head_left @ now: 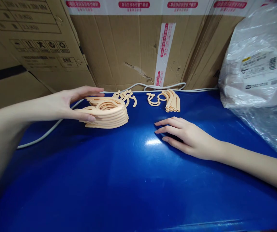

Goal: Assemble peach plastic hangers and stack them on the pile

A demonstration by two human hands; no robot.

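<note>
At the left, my left hand [80, 103] is around one end of a neat stack of beige curved plastic pieces [109, 116], thumb on the near side and fingers along the far side. The stack lies on the blue tabletop [119, 180]. Behind it is a small heap of beige hook-shaped pieces [126, 96]. Further right, a few loose beige hooks [153, 100] lie beside a bundle of beige curved arms [172, 101]. Just in front of that bundle, my right hand [186, 137] rests over the table, fingers loosely spread and holding nothing.
Cardboard boxes [128, 42] wall off the back and the left side [37, 42]. A white cable [44, 135] runs along the table's rear edge. At the back right sits a plastic-wrapped white package [254, 74], with clear film [266, 125] spread in front of it.
</note>
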